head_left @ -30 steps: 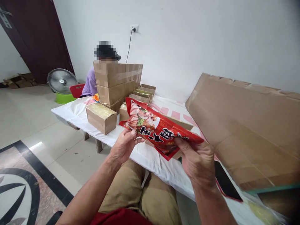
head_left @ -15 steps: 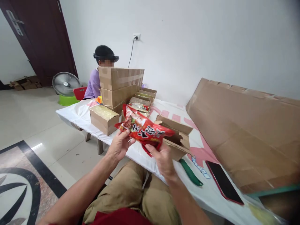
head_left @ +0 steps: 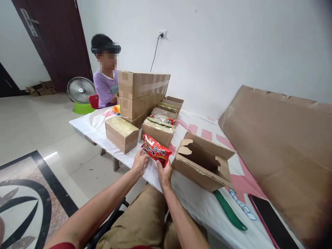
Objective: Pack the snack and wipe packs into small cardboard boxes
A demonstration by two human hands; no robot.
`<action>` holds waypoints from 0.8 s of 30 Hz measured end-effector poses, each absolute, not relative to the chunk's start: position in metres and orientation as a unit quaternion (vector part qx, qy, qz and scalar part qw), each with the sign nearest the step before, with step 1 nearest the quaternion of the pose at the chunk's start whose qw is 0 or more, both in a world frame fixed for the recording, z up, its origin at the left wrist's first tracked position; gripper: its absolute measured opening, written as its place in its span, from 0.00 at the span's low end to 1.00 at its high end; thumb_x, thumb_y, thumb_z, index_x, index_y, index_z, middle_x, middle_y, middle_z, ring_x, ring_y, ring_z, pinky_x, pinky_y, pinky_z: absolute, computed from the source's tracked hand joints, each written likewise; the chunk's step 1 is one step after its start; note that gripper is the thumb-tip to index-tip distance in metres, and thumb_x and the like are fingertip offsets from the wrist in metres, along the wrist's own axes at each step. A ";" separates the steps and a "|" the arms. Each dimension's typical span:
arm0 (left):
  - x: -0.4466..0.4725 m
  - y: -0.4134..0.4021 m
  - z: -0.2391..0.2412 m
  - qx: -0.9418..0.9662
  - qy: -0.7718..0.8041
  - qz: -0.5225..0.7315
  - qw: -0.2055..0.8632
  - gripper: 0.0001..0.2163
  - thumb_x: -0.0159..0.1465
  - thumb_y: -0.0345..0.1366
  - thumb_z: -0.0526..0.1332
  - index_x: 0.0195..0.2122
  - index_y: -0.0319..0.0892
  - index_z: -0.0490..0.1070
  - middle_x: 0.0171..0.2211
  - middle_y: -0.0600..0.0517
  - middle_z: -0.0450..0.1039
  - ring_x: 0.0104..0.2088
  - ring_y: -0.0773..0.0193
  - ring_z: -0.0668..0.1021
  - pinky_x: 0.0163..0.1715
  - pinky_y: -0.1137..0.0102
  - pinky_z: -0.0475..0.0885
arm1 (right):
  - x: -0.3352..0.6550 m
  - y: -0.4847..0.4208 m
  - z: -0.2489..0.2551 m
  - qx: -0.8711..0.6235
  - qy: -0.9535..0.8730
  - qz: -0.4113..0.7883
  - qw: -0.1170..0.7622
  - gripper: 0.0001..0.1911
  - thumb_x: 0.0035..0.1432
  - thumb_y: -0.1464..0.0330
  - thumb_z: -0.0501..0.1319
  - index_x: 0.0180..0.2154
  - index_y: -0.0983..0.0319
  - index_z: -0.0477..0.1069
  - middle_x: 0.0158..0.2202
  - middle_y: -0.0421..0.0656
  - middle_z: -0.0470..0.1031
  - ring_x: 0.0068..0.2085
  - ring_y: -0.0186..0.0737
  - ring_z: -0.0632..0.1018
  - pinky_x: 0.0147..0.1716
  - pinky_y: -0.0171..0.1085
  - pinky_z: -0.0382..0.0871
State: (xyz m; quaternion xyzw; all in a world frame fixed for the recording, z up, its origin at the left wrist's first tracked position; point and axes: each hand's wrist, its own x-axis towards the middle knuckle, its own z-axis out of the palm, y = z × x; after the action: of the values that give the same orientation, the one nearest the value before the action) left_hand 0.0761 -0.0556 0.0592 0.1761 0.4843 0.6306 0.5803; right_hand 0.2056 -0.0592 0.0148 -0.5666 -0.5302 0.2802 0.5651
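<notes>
Between my two hands is a red printed food packet (head_left: 157, 151), held low at the table's near edge. My left hand (head_left: 140, 162) grips its left end, and my right hand (head_left: 164, 173) pinches its lower right corner with the thumb on top. Just right of the packet stands an open cardboard box (head_left: 199, 173), its flaps up and its inside dark. Behind the packet sits another carton (head_left: 157, 134) with a clear-and-red packet (head_left: 163, 119) lying on or behind its top. A taped carton (head_left: 121, 135) stands to the left.
Stacked cartons (head_left: 140, 86) rise at the back left, with a person (head_left: 105, 84) in purple behind them. On the right lie a green-handled tool (head_left: 229, 211), a phone (head_left: 272, 221) and a large cardboard sheet (head_left: 280, 148). A fan (head_left: 81, 90) stands on the floor.
Both hands have brought the red packet lower and nearer the table edge, away from in front of the open box. The view has shifted, and the person behind the cartons sits more upright.
</notes>
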 end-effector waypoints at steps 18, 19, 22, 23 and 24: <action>0.077 0.011 0.004 0.459 0.591 0.542 0.382 0.33 0.56 0.27 0.61 0.65 0.39 0.64 0.65 0.39 0.69 0.66 0.51 0.72 0.67 0.58 0.67 | 0.217 0.029 -0.026 -0.623 -0.532 0.211 0.533 0.11 0.62 0.64 0.64 0.44 0.62 0.75 0.41 0.45 0.80 0.44 0.46 0.80 0.51 0.50 0.72; 0.077 0.012 0.005 0.466 0.599 0.538 0.367 0.32 0.56 0.28 0.62 0.65 0.39 0.65 0.64 0.38 0.70 0.66 0.50 0.72 0.68 0.56 0.66 | 0.217 0.030 -0.025 -0.623 -0.530 0.205 0.537 0.13 0.60 0.65 0.63 0.46 0.62 0.74 0.44 0.48 0.80 0.47 0.49 0.79 0.53 0.52 0.71; 0.080 0.009 0.007 0.478 0.618 0.532 0.326 0.34 0.57 0.31 0.64 0.66 0.36 0.63 0.68 0.34 0.63 0.72 0.45 0.64 0.73 0.52 0.57 | 0.217 0.031 -0.025 -0.618 -0.527 0.184 0.554 0.25 0.56 0.64 0.63 0.55 0.63 0.71 0.56 0.56 0.77 0.59 0.56 0.74 0.61 0.55 0.66; 0.082 0.008 0.007 0.485 0.625 0.529 0.308 0.35 0.57 0.32 0.65 0.67 0.36 0.61 0.71 0.33 0.58 0.74 0.44 0.60 0.74 0.51 0.54 | 0.218 0.031 -0.026 -0.616 -0.525 0.179 0.560 0.29 0.55 0.63 0.63 0.58 0.63 0.69 0.60 0.58 0.74 0.63 0.57 0.72 0.63 0.55 0.64; 0.084 0.006 0.006 0.494 0.633 0.523 0.285 0.37 0.57 0.34 0.65 0.69 0.36 0.58 0.73 0.32 0.52 0.76 0.44 0.55 0.74 0.51 0.52 | 0.218 0.031 -0.027 -0.614 -0.524 0.175 0.565 0.32 0.56 0.62 0.63 0.61 0.64 0.67 0.64 0.59 0.70 0.66 0.57 0.69 0.65 0.55 0.62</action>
State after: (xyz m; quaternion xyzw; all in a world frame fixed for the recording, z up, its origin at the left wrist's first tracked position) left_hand 0.0844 0.0060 0.0057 0.4939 0.6335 0.5228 0.2854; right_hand 0.2182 0.0307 -0.0266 -0.6135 -0.5236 0.1753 0.5646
